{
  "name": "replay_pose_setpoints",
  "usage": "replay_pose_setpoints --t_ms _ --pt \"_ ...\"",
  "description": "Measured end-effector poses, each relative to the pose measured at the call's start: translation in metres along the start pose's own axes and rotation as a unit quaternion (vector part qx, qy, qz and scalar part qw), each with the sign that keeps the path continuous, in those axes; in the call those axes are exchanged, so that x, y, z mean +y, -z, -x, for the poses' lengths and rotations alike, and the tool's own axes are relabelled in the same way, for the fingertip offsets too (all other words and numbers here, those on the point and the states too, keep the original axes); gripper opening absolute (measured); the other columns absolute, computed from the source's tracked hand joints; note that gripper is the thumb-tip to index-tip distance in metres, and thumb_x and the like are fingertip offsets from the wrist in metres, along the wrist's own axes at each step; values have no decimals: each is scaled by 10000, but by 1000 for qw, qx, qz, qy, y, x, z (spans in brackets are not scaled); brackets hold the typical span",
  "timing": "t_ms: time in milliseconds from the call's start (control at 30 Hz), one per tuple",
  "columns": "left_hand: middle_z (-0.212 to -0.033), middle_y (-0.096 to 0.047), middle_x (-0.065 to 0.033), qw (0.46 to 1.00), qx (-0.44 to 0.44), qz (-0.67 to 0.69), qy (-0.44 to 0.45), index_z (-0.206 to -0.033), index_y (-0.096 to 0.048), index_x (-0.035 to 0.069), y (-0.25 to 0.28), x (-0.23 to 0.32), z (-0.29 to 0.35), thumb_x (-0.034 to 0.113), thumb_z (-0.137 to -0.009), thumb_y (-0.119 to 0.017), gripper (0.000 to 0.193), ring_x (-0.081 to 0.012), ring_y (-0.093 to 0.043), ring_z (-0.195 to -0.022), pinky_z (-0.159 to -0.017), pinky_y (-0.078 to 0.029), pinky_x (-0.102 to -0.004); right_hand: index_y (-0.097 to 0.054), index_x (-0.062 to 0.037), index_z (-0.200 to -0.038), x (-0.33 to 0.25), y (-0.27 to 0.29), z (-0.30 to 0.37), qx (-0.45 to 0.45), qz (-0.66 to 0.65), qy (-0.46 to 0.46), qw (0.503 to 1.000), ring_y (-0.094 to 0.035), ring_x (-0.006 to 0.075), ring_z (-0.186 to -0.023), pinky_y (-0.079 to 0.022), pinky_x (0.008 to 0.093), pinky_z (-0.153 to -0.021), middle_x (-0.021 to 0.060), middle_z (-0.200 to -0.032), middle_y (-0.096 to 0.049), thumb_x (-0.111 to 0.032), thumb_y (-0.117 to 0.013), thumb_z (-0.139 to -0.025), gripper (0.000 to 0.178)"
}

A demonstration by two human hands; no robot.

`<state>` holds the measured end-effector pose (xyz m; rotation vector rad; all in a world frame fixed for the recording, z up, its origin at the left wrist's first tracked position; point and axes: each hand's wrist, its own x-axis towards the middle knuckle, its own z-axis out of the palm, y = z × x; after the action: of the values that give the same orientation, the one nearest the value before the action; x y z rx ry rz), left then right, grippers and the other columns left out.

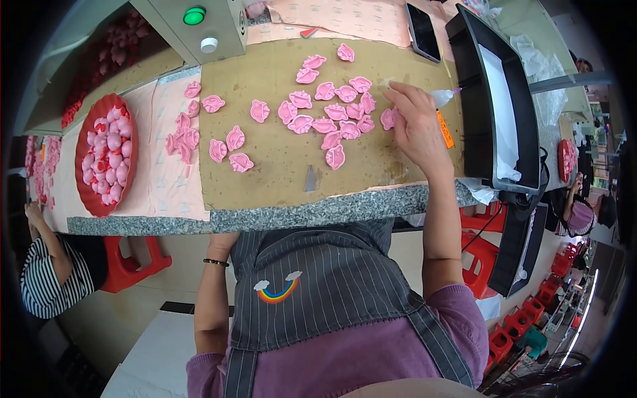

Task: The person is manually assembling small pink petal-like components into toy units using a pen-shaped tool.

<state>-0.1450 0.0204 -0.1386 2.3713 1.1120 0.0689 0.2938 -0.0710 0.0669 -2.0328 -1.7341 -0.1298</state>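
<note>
My right hand (pixel 418 126) is over the right side of a brown work board (pixel 265 186), palm down with its fingers stretched out to the left. One small pink moulded piece (pixel 388 119) lies right beside it, partly covered by the hand. Several more pink pieces (pixel 324 125), oval with ruffled edges, are spread over the middle of the board. A few others (pixel 235 137) lie farther left. Only the back part of my left hand (pixel 224 240) shows below the counter's front edge; its fingers are hidden.
A red scalloped bowl (pixel 83 166) of round pink parts stands on the left. A grey machine with a green button (pixel 194 16) is behind it. At right are a black tray (pixel 531 132), a phone (pixel 423 33), a white-tipped bottle (pixel 441 97) and an orange-handled tool (pixel 444 131).
</note>
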Motion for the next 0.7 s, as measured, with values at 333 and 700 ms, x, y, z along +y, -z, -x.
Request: replay_pose_setpoints --t_ms 333,700 --pt "-1184 -638 -174 1000 -19 -18 8 -1175 -629 31 2 4 -1 291 -881 -591 394 -344 -579 -1109 -981 -431 -436 -669 -86 -1114 8 -25 -26 -63 -104 26 992 -543 305 -1157 -370 423 -1032 99 -1234 -608 -23 -611 -809 317" --pt "-1206 -628 -167 999 -44 -25 2 -1200 -615 37 3 2 -2 296 -889 -583 406 -336 -567 -1134 -991 -425 -427 -667 -47 -1064 -22 -3 -7 -18 -75 67 995 -567 317 -1085 -413 404 -952 129 -1154 -616 32 -630 -749 327"
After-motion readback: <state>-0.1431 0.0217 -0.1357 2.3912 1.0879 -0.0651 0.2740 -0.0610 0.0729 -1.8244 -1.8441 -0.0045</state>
